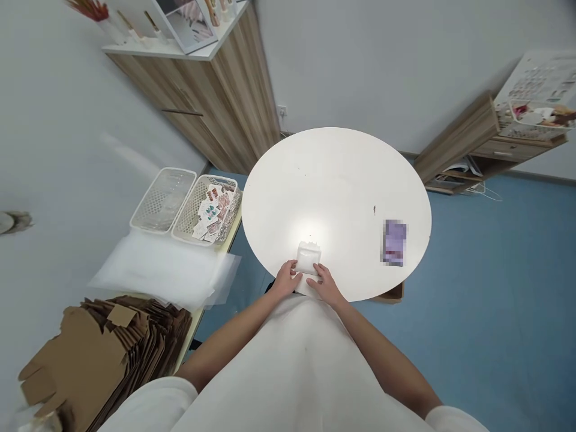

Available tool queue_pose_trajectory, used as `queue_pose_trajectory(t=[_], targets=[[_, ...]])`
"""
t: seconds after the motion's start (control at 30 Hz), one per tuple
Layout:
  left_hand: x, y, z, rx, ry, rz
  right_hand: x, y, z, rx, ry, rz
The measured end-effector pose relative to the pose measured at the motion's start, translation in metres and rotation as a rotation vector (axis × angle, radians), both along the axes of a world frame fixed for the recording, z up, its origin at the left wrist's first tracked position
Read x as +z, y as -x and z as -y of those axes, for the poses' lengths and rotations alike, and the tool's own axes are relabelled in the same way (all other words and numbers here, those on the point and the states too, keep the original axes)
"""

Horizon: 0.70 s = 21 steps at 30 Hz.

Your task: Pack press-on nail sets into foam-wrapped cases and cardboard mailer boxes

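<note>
A small, roughly square white packet [308, 258], seemingly wrapped in thin foam sheet, lies on the white round table [333, 180] close to its near edge. Its far edge looks ragged. At its lower left corner, my left hand [286, 279] pinches the wrapping with the thumb and fingers. My right hand [327, 284] grips the lower right corner the same way, its fingers on the packet's side. A pale flap of the wrapping shows between my two thumbs. What the packet contains is hidden.
A blurred purple item [395, 242] lies at the table's right. Left of the table, a basket of printed cards [184, 225] stands beside another white basket [137, 207], with foam sheets [157, 270] and flattened cardboard boxes [85, 354] nearer me. A wooden cabinet [234, 90] rises behind.
</note>
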State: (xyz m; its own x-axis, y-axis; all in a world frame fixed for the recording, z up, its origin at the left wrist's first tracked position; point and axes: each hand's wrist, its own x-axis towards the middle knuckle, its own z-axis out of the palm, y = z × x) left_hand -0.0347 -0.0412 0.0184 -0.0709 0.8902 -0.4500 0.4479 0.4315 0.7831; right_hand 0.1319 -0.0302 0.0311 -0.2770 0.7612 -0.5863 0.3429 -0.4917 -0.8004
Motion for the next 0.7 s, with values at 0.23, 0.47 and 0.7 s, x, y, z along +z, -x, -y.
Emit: queue_pose_trajectory(t=[0.23, 0.47, 0.7], targets=[[-0.003, 0.035, -0.023, 0.133, -0.058, -0.019, 0.004, 0.038, -0.041, 0.087, 0.026, -0.054], [-0.002, 0.099, -0.055, 0.122, -0.114, -0.13, 0.005, 0.114, -0.088, 0.114, -0.009, -0.063], [-0.003, 0.155, -0.103, 0.017, -0.217, -0.226, 0.003, 0.179, -0.132, 0.084, -0.063, -0.011]])
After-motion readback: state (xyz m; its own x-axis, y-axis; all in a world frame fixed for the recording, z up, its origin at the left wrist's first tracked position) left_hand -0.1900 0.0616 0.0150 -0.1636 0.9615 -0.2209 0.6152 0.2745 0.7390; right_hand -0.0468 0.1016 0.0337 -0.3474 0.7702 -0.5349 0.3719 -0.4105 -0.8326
